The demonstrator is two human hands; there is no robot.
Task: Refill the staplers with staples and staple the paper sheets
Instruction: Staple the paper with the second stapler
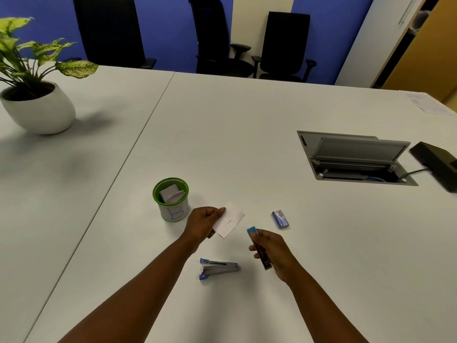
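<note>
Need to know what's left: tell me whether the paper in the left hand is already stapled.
Stapled, it appears: the paper held by the left hand shows a short dark staple-like mark near its middle.

The white table (222,144) serves as the reference landmark. A potted plant (37,90) in a round white pot stands on its far left area. A seam (138,144) runs diagonally across the tabletop. A grey cable hatch (356,159), lid raised, is recessed into its right side. A black device (437,167) rests at its right edge, with a cable leading into the hatch. Three black office chairs (220,38) stand beyond its far edge against a blue wall (170,26).
</note>
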